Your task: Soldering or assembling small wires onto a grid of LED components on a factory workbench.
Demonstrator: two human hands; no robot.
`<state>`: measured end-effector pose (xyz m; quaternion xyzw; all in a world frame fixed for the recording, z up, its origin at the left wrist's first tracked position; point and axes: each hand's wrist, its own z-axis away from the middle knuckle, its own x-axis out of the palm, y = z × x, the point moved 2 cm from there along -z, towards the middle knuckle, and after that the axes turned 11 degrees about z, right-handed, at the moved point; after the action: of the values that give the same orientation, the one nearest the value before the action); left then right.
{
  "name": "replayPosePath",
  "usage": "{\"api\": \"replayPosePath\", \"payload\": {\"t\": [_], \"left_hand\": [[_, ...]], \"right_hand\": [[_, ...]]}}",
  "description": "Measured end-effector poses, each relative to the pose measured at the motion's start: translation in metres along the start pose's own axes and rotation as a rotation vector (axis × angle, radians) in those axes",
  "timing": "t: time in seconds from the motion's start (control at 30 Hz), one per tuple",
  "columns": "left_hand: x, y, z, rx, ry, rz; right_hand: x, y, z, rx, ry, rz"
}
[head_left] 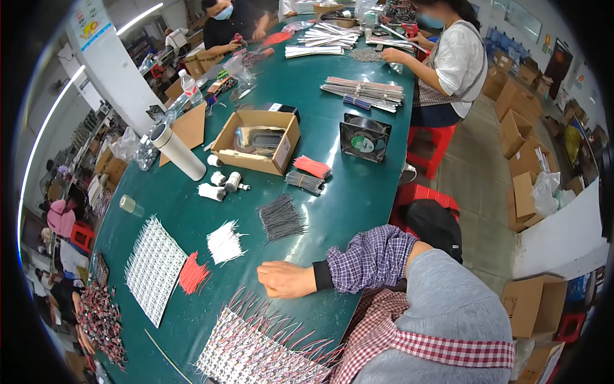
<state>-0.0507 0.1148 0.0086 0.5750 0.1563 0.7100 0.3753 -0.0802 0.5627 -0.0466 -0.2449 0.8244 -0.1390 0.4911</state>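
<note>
My right hand (284, 279) is closed with its back up over the green table, fingers curled. Whatever they hold, if anything, is hidden. My left hand is out of the picture. Beyond the right hand lie loose dark wires (282, 217), and to its left a pile of white wires (225, 243). Further left, short red wires (193, 274) rest against a panel of small white circuit boards (152, 272). Nearer me, a second panel of circuit boards (246, 351) bristles with red and pale wires.
Beyond stand a cardboard box (284, 150), a fan (364, 138), a white thermos (182, 153), and tied red (312, 167) and dark wire bundles (305, 182). Small wired parts heap (101, 320) at left. Two co-workers (233, 32) (457, 57) sit at the far end. A red stool (416, 194) stands right.
</note>
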Motion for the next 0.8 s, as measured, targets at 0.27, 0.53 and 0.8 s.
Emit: {"api": "replayPosePath", "payload": {"t": [0.27, 0.53, 0.8], "left_hand": [[0.011, -0.005, 0.003, 0.047, 0.042, 0.011], [0.022, -0.007, 0.022, 0.152, 0.078, 0.055], [0.024, -0.002, 0.068, 0.344, 0.182, 0.134]], "right_hand": [[0.0, 0.001, 0.001, -0.021, 0.002, -0.015], [0.003, 0.003, -0.002, 0.089, -0.01, -0.103], [0.0, 0.004, -0.004, 0.068, -0.01, -0.038]]}}
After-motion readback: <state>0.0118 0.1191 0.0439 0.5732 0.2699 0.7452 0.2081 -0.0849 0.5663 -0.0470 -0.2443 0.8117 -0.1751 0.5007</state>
